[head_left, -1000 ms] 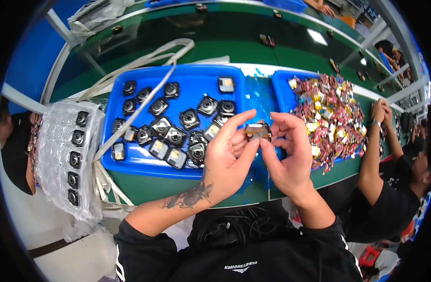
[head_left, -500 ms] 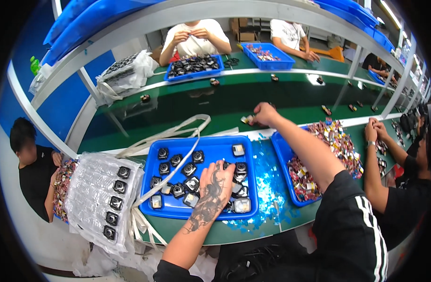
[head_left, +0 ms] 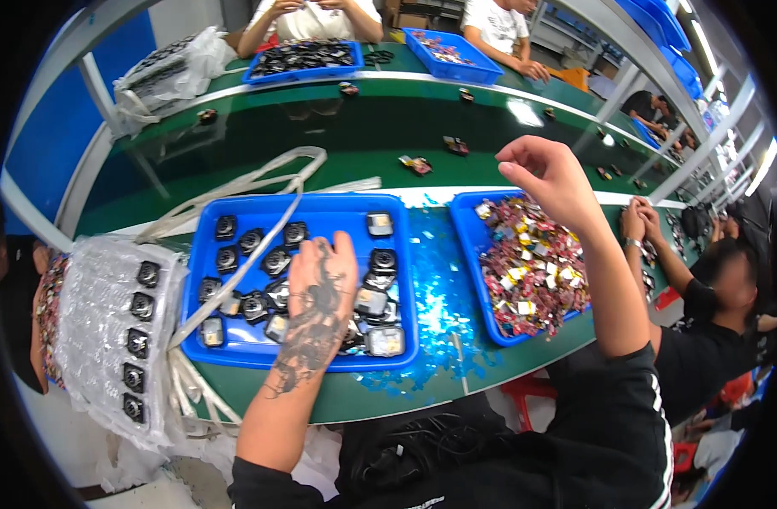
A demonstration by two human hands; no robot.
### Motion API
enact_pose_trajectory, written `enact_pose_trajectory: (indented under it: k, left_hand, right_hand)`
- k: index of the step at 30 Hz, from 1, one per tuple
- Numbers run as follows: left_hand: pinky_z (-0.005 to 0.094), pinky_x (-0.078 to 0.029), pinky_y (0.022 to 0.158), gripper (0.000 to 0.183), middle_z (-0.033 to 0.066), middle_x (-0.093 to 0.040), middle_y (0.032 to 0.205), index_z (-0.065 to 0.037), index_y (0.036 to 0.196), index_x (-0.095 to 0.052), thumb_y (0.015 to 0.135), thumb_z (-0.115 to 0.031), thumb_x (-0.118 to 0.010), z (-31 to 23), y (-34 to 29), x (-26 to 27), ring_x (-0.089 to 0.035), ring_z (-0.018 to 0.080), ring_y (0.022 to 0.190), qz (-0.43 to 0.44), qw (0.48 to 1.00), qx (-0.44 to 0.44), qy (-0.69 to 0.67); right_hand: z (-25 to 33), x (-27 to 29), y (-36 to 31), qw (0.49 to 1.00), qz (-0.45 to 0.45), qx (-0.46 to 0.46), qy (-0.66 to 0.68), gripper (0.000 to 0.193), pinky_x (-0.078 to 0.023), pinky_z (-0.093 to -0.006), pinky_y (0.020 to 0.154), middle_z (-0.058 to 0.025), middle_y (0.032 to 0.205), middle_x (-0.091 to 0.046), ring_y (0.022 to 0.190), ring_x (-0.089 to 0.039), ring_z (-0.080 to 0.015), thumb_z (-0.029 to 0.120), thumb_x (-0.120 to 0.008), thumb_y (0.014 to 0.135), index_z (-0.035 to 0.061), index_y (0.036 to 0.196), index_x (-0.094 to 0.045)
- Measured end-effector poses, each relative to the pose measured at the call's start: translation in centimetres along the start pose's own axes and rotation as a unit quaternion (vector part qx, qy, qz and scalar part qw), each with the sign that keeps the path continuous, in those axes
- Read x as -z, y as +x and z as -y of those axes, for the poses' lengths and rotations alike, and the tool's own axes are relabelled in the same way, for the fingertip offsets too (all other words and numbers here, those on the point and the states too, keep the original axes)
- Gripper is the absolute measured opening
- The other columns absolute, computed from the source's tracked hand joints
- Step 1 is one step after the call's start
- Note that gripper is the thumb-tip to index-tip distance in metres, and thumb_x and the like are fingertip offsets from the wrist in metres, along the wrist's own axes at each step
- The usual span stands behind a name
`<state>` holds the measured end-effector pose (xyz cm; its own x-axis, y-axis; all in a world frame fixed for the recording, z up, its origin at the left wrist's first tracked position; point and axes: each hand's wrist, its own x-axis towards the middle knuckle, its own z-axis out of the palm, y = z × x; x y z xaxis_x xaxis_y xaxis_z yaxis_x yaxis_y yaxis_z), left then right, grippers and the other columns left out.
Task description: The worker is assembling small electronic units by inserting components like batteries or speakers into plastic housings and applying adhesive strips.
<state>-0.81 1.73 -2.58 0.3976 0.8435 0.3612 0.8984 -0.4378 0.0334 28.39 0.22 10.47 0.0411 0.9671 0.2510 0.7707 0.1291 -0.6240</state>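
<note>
My left hand (head_left: 322,284) lies open over a blue tray (head_left: 203,246), fingers stretched out and pointing away from me, above several small black camera-like modules (head_left: 276,261). What lies beneath its palm is hidden. My right hand (head_left: 548,174) is raised above the far side of a blue bin (head_left: 471,254), fingers curved and thumb apart, with nothing seen between them. That bin holds a heap of small parts with pinkish-red wires and white-yellow pieces (head_left: 532,276). To the left of this hand, two small wired parts (head_left: 416,164) lie on the dark green belt (head_left: 363,127).
Pale straps (head_left: 270,170) loop across the blue tray. Bubble wrap (head_left: 100,339) with a row of black modules stands at the left. Blue flakes (head_left: 439,314) litter the green tabletop. Co-workers sit across the belt and at right; metal frame bars cross overhead.
My right hand has drawn back from the parts on the belt and risen toward the wired-parts bin. My left hand stays over the tray. The whole view has shifted.
</note>
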Motion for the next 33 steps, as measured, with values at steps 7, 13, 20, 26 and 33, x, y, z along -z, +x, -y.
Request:
enact_pose_trajectory:
  k: [7,13,20,26,33]
  left_hand:
    - [0.0438,-0.051,0.080,0.017,0.0200,-0.064,0.091,0.001,0.098,-0.059,0.082,0.005,-0.054,0.1,0.6,1.6,-0.061,0.0381,0.090,-0.045,0.972,-0.002,-0.231]
    - [0.0274,-0.056,0.074,0.014,0.0123,-0.068,0.099,0.001,0.108,-0.055,0.095,-0.002,-0.051,-1.8,-0.2,3.3,-0.067,0.0168,0.088,0.116,0.657,0.111,-0.736]
    - [0.0310,-0.060,0.079,0.018,0.0193,-0.067,0.099,0.001,0.112,-0.049,0.095,-0.004,-0.056,-2.7,-0.5,3.9,-0.070,0.0266,0.090,0.186,0.487,0.178,-0.834]
    - [0.0315,-0.059,0.080,0.032,0.0194,-0.066,0.103,-0.002,0.126,-0.043,0.096,-0.005,-0.055,-3.3,-0.8,3.8,-0.069,0.0259,0.091,0.188,0.500,0.185,-0.825]
    - [0.0278,-0.055,0.075,0.030,0.0082,-0.062,0.109,-0.003,0.125,-0.057,0.097,-0.010,-0.055,-3.7,-1.1,3.3,-0.064,0.0148,0.088,0.200,0.559,0.137,-0.793]
  right_hand:
    - [-2.4,2.0,-7.2,0.997,0.005,-0.021,-0.076,0.012,-0.050,-0.0319,0.070,-0.0093,0.082,-0.066,0.074,-0.062,-0.0187,0.008,-0.067,0.084,0.0013,0.094,-0.067]
    - [-3.3,-0.7,-10.0,0.967,0.120,0.048,-0.217,0.024,-0.050,-0.0422,0.083,-0.0128,0.092,-0.063,0.092,-0.061,-0.0330,0.010,-0.073,0.076,0.0061,0.099,-0.068]
    - [-2.4,-1.9,-8.6,0.979,0.068,0.098,-0.163,0.021,-0.049,-0.0419,0.082,-0.0135,0.092,-0.061,0.091,-0.060,-0.0331,0.013,-0.072,0.078,0.0031,0.096,-0.068]
    - [-2.7,-3.3,-7.0,0.965,0.069,0.121,-0.220,0.007,-0.049,-0.0415,0.080,-0.0126,0.086,-0.062,0.091,-0.060,-0.0314,0.009,-0.068,0.077,0.0037,0.082,-0.067]
    - [-5.4,-0.2,-9.3,0.983,-0.138,-0.060,0.101,0.007,-0.038,-0.0172,0.061,0.0057,0.078,-0.056,0.069,-0.049,-0.0008,0.006,-0.067,0.086,0.0036,0.091,-0.063]
